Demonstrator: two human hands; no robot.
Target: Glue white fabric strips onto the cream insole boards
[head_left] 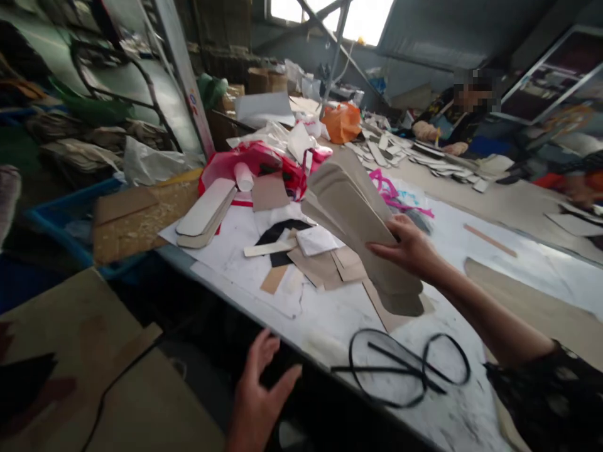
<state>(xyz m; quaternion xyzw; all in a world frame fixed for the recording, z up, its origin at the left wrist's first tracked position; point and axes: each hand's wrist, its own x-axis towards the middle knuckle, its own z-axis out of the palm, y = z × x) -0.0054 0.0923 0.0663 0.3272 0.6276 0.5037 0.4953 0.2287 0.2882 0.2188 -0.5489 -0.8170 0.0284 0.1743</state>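
My right hand (407, 248) grips several grey-beige cardboard pieces (351, 210) with rounded corners, fanned a little and raised over the table. Its thumb lies across the top piece. In front of the table edge, my left hand (261, 389) hangs with thumb and fingers apart and nothing in it. A looped black cord (409, 370) lies on the table just below the cardboard. To the left of the held pieces are loose paper and card scraps (320, 263) and a stack of pale rounded cardboard pieces (207, 213).
Pink plastic bags (254, 160) and an orange bag (342, 122) lie farther back. A blue crate (66, 213) with a cardboard sheet (141, 216) stands left of the table (264, 314). Across the table a person (455, 119) sits by many scattered cut pieces (438, 160).
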